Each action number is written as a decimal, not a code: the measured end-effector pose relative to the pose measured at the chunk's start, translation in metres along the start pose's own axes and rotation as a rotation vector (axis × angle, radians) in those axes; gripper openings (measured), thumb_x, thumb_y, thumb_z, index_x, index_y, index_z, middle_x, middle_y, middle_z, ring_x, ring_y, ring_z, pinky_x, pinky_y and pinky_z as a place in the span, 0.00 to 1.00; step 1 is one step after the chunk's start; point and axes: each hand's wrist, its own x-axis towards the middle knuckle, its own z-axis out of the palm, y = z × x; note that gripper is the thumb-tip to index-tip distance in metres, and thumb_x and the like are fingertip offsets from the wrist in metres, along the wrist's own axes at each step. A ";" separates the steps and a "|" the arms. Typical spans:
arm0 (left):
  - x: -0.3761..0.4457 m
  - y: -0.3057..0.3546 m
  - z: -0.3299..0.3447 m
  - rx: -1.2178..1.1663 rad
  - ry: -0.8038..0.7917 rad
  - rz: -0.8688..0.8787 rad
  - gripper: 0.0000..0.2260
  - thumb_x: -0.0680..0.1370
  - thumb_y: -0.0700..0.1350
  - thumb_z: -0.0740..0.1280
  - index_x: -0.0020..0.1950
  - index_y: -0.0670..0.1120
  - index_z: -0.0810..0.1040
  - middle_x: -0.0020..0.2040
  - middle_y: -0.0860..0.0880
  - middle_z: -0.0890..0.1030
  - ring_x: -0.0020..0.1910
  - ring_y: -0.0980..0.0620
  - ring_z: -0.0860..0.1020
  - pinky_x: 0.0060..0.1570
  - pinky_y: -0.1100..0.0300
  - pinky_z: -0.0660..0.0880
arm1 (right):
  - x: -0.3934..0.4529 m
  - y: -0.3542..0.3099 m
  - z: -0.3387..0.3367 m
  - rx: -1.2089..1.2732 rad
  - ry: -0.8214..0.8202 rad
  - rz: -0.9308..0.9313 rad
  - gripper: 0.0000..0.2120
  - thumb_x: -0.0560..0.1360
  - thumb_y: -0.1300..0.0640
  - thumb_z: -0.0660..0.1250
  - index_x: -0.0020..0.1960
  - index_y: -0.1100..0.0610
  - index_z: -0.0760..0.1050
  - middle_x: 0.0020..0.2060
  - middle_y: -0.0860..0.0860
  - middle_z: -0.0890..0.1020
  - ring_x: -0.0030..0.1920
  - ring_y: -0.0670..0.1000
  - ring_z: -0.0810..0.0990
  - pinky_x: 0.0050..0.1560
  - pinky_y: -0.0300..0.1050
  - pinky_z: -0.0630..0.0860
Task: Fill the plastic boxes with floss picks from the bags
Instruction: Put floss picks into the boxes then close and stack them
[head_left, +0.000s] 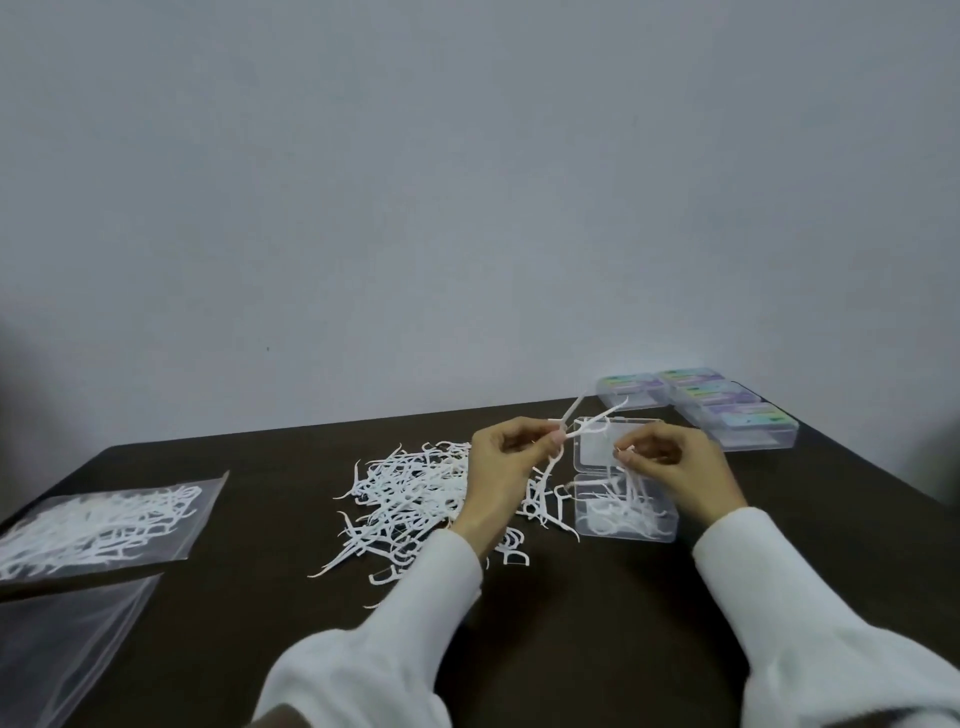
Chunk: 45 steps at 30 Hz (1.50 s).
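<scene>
Loose pick pile (410, 493) blocks left; bare table (597, 623) front of open box (626, 512)

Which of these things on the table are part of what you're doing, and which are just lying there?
In use: left hand and right hand holding floss picks; loose pile of picks; open clear box; full bag.

Lying about: empty bag; closed boxes at the back.

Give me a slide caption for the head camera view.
Both hands, left hand and right hand, pinch floss picks above an open plastic box.
</scene>
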 end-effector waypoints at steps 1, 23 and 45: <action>0.000 -0.002 0.004 -0.006 0.000 -0.008 0.05 0.71 0.36 0.73 0.42 0.45 0.83 0.33 0.49 0.82 0.34 0.58 0.78 0.40 0.69 0.75 | 0.000 0.001 -0.002 -0.008 0.004 0.004 0.06 0.68 0.63 0.73 0.41 0.54 0.80 0.42 0.49 0.83 0.45 0.46 0.80 0.45 0.35 0.74; 0.005 -0.017 0.025 -0.140 0.023 -0.111 0.05 0.73 0.35 0.71 0.47 0.39 0.82 0.32 0.51 0.81 0.32 0.61 0.78 0.36 0.71 0.74 | -0.001 0.008 -0.014 -0.381 -0.048 -0.018 0.02 0.72 0.55 0.70 0.43 0.49 0.78 0.40 0.47 0.81 0.42 0.44 0.78 0.49 0.40 0.76; 0.012 -0.020 0.026 -0.125 0.047 -0.119 0.03 0.73 0.37 0.71 0.45 0.43 0.83 0.30 0.52 0.81 0.32 0.59 0.77 0.36 0.70 0.74 | 0.001 0.002 -0.022 -0.139 0.056 -0.065 0.06 0.72 0.61 0.70 0.49 0.55 0.77 0.37 0.46 0.79 0.40 0.40 0.76 0.36 0.22 0.71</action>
